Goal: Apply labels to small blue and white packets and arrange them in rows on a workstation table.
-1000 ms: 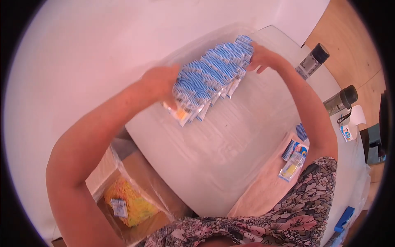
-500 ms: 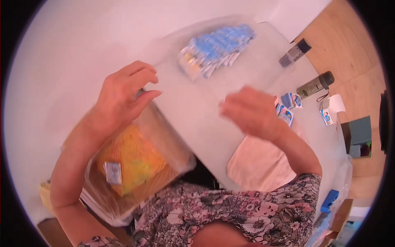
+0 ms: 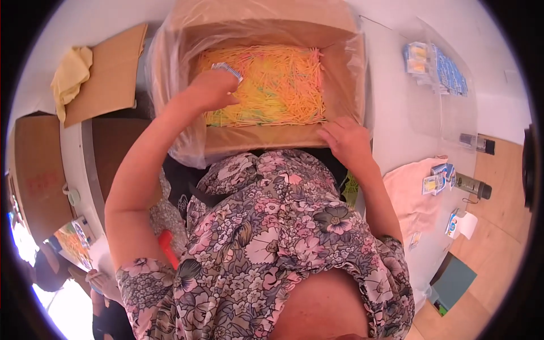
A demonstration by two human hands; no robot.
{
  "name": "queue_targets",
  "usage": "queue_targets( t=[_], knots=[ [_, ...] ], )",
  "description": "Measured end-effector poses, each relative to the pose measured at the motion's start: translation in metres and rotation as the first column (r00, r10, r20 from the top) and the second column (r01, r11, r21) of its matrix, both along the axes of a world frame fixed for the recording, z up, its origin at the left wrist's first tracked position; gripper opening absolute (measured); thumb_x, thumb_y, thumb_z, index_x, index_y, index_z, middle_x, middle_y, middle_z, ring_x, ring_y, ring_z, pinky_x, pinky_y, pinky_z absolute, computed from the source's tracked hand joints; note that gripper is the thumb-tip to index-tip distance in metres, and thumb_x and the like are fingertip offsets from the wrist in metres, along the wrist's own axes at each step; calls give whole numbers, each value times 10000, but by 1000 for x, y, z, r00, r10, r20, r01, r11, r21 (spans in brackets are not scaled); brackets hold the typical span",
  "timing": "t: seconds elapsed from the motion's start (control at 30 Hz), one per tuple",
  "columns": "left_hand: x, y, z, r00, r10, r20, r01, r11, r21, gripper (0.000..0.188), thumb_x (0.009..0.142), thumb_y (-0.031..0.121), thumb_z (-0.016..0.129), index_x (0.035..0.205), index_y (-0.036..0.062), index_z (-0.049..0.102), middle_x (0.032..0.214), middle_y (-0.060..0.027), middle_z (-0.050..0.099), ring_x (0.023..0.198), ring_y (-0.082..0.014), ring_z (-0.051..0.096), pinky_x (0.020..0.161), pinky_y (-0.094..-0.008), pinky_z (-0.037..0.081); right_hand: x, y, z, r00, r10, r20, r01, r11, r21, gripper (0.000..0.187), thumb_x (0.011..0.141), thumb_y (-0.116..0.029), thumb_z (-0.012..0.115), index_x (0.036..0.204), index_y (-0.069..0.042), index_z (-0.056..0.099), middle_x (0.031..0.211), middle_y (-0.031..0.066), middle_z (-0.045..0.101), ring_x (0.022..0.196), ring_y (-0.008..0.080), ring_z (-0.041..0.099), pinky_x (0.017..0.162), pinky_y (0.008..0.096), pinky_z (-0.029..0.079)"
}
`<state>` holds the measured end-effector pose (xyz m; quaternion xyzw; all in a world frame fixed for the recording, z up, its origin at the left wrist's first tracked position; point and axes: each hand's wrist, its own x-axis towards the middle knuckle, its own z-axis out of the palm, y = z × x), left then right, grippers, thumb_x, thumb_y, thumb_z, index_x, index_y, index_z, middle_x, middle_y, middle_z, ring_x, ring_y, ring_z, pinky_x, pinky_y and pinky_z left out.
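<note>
The left hand (image 3: 212, 92) holds a blue-and-white packet (image 3: 229, 71) over yellow-orange sticks (image 3: 277, 82) in a cardboard box (image 3: 343, 68); the right hand (image 3: 348, 140) touches its near rim.

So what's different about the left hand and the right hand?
The left hand is inside the cardboard box, over thin, mostly yellow and orange pieces; the right hand is at the box's near right corner. The left hand is at a small packet, but no packet shows at the right hand. Both hands are bare.
</note>
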<state>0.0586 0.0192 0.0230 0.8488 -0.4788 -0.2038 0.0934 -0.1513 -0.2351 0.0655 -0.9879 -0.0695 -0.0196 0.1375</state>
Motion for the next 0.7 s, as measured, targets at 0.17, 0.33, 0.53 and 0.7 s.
queue_targets(
  t=[0.17, 0.33, 0.53, 0.7],
  knots=[
    [30, -19, -50, 986, 105, 132, -134, 963, 234, 189, 713, 194, 652, 835, 50, 640, 915, -123, 647, 900, -288, 619, 712, -406, 499, 1, 14, -27, 984, -119, -136, 123, 992, 20, 231, 806, -224, 613, 707, -16, 599, 668, 139, 573, 641, 325, 564, 581, 393, 447],
    [32, -14, -80, 944, 269, 193, -325, 862, 389, 154, 748, 126, 603, 884, 64, 639, 958, -98, 661, 917, -257, 636, 703, -409, 513, 3, 17, -20, 951, -177, -254, 204, 975, 86, 279, 823, -239, 599, 707, 14, 579, 668, 165, 553, 646, 350, 552, 593, 414, 430],
    [28, -26, -93, 864, 475, 168, -500, 849, 173, 224, 755, 74, 574, 973, 56, 620, 947, -133, 656, 906, -268, 638, 717, -395, 514, -2, -2, -22, 952, -187, -241, 200, 979, 34, 296, 828, -277, 573, 671, -26, 570, 691, 136, 565, 629, 342, 564, 578, 428, 448],
    [35, -26, -85, 878, 443, 183, -462, 883, 80, 173, 768, 60, 543, 893, 48, 661, 958, -131, 654, 905, -273, 636, 736, -390, 516, -3, -4, -27, 964, -173, -201, 184, 982, 37, 294, 831, -283, 567, 688, -27, 587, 702, 138, 576, 642, 347, 568, 585, 433, 449]
  ],
)
